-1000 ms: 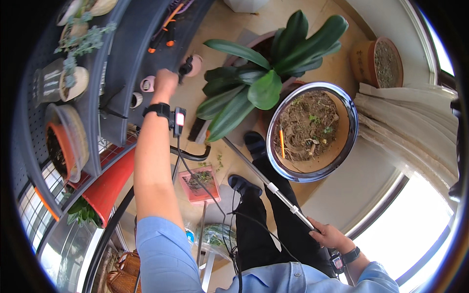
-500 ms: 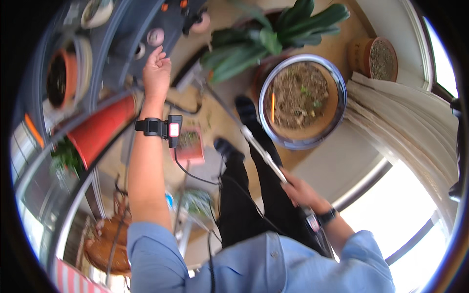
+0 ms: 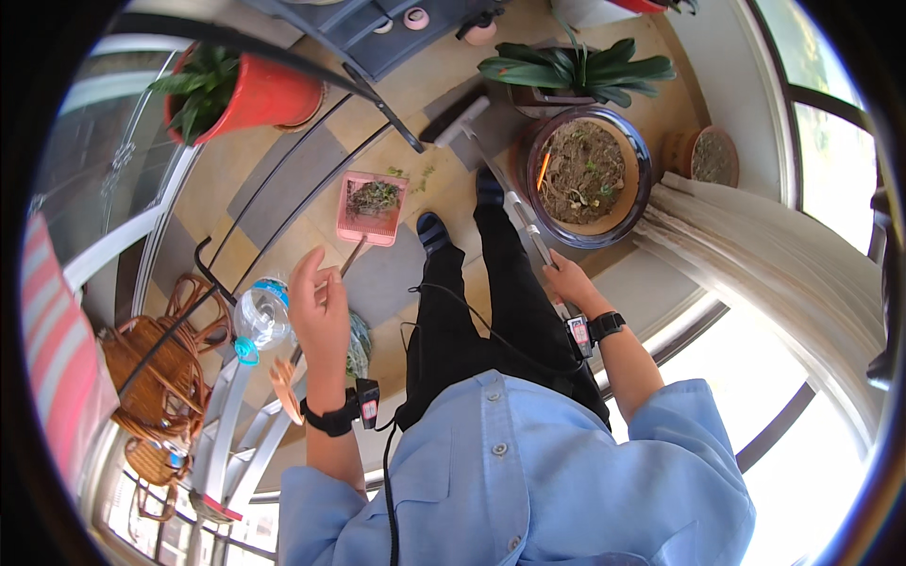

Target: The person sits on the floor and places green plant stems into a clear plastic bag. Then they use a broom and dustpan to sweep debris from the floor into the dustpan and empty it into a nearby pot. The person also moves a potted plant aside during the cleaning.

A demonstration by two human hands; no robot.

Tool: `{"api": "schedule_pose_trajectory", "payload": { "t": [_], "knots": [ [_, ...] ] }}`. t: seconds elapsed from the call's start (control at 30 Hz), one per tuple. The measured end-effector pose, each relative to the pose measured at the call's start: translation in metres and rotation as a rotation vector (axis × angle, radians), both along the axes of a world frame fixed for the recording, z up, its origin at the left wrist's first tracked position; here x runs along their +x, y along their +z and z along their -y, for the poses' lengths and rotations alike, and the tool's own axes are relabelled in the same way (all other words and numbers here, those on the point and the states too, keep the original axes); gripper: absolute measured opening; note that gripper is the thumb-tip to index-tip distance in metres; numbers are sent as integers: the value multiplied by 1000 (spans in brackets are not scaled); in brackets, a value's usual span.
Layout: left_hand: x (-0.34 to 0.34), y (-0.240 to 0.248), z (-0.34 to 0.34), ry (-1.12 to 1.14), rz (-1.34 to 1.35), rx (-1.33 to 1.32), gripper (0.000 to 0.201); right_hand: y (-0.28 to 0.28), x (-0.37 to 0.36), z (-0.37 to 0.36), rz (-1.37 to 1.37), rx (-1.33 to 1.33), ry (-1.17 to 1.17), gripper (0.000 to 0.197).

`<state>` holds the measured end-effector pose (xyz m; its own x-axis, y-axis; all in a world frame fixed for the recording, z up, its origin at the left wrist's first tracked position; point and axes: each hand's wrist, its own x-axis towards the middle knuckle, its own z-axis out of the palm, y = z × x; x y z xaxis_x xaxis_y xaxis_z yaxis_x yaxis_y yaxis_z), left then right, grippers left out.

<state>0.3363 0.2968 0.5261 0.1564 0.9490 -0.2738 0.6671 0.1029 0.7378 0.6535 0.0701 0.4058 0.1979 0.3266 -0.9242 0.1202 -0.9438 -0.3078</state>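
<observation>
My right hand (image 3: 566, 279) is closed around the pale handle of a broom (image 3: 516, 204). The dark-bristled broom head (image 3: 459, 121) lies on the floor ahead of my feet. My left hand (image 3: 319, 302) is raised with its fingers apart and loosely bent, apparently holding nothing. Left of it is a clear plastic bottle (image 3: 262, 316) with a blue cap. A pink dustpan (image 3: 366, 226) with dry leaves and green bits (image 3: 373, 196) in it lies on the floor; its thin handle runs toward my left hand and passes behind it. A few green scraps (image 3: 425, 175) lie beside the dustpan.
A large round pot (image 3: 645, 179) of soil stands right of the broom, with a leafy potted plant (image 3: 580, 71) behind it. Dark metal rails (image 3: 311, 179) cross on the left, before a red planter (image 3: 274, 90). A stepladder (image 3: 225, 424) and wicker chairs (image 3: 151, 363) are at lower left.
My left hand has come back from the shelf toward my body. The view has shifted, bringing the shelf farther off and the dustpan and broom head into clearer sight. My right hand still grips the broom.
</observation>
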Motion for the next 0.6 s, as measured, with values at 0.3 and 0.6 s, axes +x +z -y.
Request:
{"api": "schedule_pose_trajectory", "payload": {
  "t": [0.3,0.6],
  "knots": [
    [-116,97,76,128,-480,553,45,39,13,21,-230,143,-265,19],
    [-197,25,110,188,-413,-7,68,-48,-21,14,-256,111,-287,29]
  ]
}}
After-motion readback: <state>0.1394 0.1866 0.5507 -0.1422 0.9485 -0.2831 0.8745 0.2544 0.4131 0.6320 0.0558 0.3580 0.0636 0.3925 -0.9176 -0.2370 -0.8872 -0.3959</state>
